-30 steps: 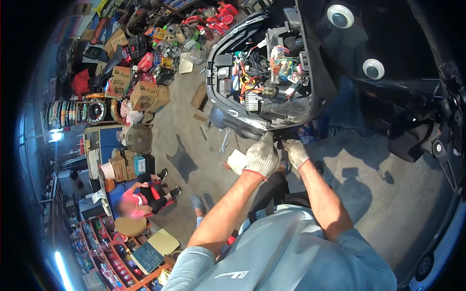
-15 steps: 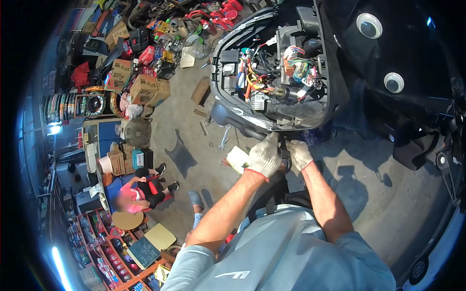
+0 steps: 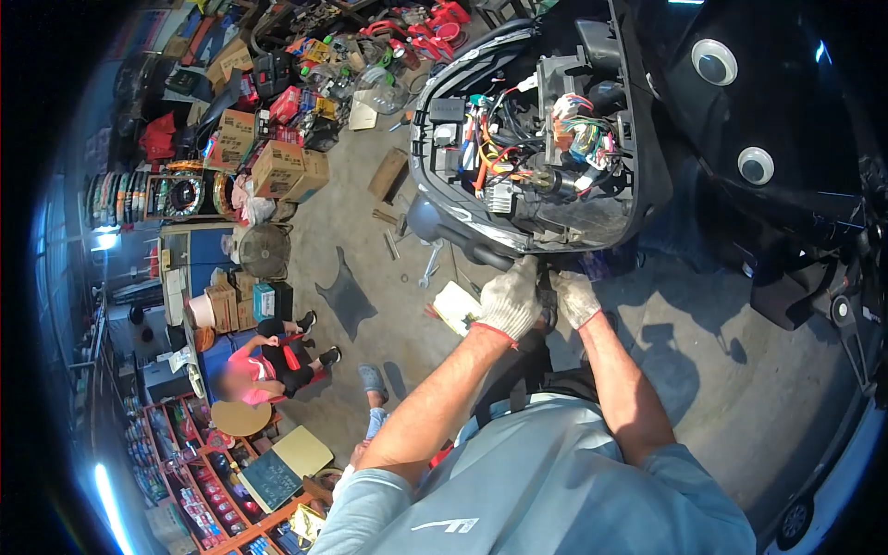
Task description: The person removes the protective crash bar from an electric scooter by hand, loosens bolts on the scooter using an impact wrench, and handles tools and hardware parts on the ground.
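Gloved left hand [image 3: 511, 301] and right hand [image 3: 575, 296] sit side by side at the near edge of an open black housing [image 3: 653, 180], seemingly to reach one spot; its wiring [image 3: 589, 141] lies exposed beyond them. Whether either grips anything, I cannot tell.

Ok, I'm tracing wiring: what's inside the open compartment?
Inside the open compartment: coloured wires, a black box and a pale finned part. Whatever lies beneath the coloured wires is covered.
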A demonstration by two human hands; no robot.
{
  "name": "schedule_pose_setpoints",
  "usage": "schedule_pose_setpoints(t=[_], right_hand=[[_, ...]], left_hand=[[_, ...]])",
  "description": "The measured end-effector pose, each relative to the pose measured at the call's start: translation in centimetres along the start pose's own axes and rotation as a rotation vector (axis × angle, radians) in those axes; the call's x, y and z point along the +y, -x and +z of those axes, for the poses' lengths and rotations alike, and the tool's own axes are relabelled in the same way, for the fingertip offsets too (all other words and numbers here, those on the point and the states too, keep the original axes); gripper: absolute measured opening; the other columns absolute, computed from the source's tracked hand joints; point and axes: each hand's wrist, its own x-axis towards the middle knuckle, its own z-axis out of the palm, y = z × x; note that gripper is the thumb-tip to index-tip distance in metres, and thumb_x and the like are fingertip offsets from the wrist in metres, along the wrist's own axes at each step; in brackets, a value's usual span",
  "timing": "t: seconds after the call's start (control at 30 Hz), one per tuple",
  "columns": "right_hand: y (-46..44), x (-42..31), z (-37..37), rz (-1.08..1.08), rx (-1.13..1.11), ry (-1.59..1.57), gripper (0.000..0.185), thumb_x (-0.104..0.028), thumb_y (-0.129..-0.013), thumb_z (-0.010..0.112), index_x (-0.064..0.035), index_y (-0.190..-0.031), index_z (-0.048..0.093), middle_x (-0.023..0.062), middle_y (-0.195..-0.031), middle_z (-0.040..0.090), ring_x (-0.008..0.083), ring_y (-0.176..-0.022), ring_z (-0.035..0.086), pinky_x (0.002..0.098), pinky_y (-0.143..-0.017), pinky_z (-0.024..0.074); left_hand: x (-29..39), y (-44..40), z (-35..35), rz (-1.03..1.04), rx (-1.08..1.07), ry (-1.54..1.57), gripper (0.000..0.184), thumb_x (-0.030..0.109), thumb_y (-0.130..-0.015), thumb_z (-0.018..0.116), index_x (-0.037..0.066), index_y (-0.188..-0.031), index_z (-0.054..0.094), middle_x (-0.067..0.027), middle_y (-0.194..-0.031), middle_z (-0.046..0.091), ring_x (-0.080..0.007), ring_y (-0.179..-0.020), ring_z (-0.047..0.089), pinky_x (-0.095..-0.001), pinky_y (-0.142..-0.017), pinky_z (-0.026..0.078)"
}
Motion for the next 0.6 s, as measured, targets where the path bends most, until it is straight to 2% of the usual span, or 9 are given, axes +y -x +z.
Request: schedule_pose_setpoints(t=[0.1, 0.17, 0.3, 0.6], right_hand=[[0.2, -0.2, 0.3, -0.002, 0.002, 0.03, 0.01, -0.005, -0.081, 0.066, 0.0022, -0.088, 0.065, 0.0059, -0.085, 0.065, 0.0125, -0.075, 0.059, 0.0251, -0.068, 0.0476], [0.2, -0.2, 0.2, -0.025, -0.001, 0.029, 0.011, -0.006, -0.082, 0.066, 0.002, -0.089, 0.065, 0.0057, -0.085, 0.065, 0.0122, -0.075, 0.059, 0.0249, -0.068, 0.0474], [0.2, 0.0, 0.0, -0.018, -0.007, 0.029, 0.013, -0.007, -0.081, 0.066, 0.0017, -0.091, 0.065, 0.0056, -0.086, 0.065, 0.0122, -0.075, 0.059, 0.0246, -0.068, 0.0474], [0.0, 0.1, -0.3, 0.019, -0.029, -0.017, 0.013, -0.004, -0.081, 0.064, 0.003, -0.092, 0.065, 0.0084, -0.089, 0.066, 0.0151, -0.079, 0.061, 0.0256, -0.072, 0.0492]], left_hand=[[-0.1, 0.1, 0.3, 0.004, 0.016, -0.031, 0.04, 0.019, -0.073, 0.062, 0.002, -0.107, 0.049, -0.0192, -0.092, 0.063, -0.035, -0.078, 0.064, -0.0419, -0.065, 0.051], [-0.1, 0.4, 0.3, 0.064, 0.126, -0.028, 0.038, 0.02, -0.075, 0.06, 0.002, -0.106, 0.05, -0.019, -0.09, 0.063, -0.0347, -0.075, 0.064, -0.0418, -0.063, 0.051], [-0.2, 0.2, 0.4, 0.044, 0.092, -0.027, 0.035, 0.02, -0.077, 0.058, 0.002, -0.106, 0.05, -0.0188, -0.088, 0.063, -0.0342, -0.072, 0.064, -0.0416, -0.062, 0.051], [0.9, 0.3, -1.1, 0.003, -0.001, -0.059, 0.034, 0.019, -0.077, 0.057, 0.003, -0.107, 0.05, -0.0187, -0.091, 0.063, -0.0337, -0.079, 0.064, -0.0411, -0.065, 0.051]])
